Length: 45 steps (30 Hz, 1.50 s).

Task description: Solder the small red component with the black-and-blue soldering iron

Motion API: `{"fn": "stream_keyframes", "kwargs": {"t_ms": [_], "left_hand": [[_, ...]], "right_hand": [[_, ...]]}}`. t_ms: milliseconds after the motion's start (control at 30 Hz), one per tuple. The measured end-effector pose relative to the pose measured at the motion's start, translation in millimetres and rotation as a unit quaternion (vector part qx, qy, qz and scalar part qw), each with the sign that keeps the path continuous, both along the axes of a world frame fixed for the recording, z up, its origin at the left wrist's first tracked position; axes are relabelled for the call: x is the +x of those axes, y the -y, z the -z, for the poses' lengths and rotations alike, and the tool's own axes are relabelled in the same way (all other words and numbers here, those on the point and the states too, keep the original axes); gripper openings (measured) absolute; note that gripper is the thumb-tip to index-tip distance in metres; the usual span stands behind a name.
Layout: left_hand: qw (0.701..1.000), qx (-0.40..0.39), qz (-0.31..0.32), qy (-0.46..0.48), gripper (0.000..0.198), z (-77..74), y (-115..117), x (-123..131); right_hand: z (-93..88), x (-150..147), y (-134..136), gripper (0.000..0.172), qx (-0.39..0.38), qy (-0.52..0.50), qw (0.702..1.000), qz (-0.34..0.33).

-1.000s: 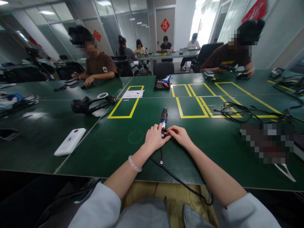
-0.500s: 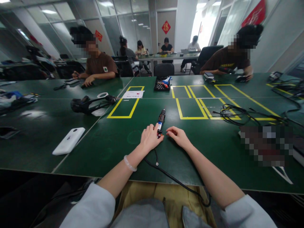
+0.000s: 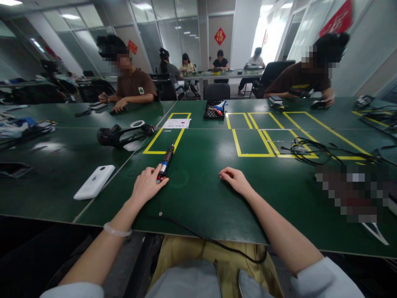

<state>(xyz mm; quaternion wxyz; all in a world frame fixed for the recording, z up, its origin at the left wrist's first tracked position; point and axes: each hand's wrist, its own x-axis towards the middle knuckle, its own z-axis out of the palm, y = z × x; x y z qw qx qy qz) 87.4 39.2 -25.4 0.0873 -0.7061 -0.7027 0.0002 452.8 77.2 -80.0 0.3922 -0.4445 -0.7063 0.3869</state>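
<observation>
Fingers of the left hand (image 3: 148,186) are gripping the rear end of the corded tool (image 3: 166,158), with the arm stretching forward. The right hand (image 3: 235,180) is resting palm down, loosely curled and holding nothing, well right of the yellow taped rectangle (image 3: 151,145). The tool, slim and black with a blue band, is lying flat across that rectangle's near line. Its cord (image 3: 198,236) is trailing nearward off the table (image 3: 201,203) edge. Bare tabletop is lying open right of the rectangle, and a white device (image 3: 94,187) is sitting to its left.
</observation>
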Motion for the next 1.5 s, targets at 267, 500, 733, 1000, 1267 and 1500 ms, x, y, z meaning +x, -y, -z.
{"fn": "stream_keyframes", "kwargs": {"t_ms": [267,500,733,1000,1267,1500], "left_hand": [[0.996,-0.016,-0.088,-0.011,0.075,1.2,4,-96],[0.993,-0.005,-0.113,-0.04,0.065,-2.2,10,-125],[0.99,0.068,-0.099,-0.074,0.042,-4.2,31,-95],[0.984,0.109,-0.116,0.077,0.039,-21.5,14,-46],[0.859,-0.112,0.171,0.469,0.039,-10.2,-32,105],[0.733,-0.233,0.248,0.589,0.057,24.7,-49,169]], "right_hand": [[-4.7,-1,3,0.02,0.003,0.014,1.0,-0.008],[-6.6,-1,3,0.021,0.01,0.02,1.0,-0.009],[-5.3,-1,2,0.02,0.007,0.02,1.0,-0.01],[-5.9,-3,3,0.02,0.011,0.015,1.0,-0.015],[-6.4,-2,2,0.02,-0.013,-0.006,1.0,-0.022],[-5.2,-5,1,0.028,-0.044,-0.076,0.991,-0.105]]}}
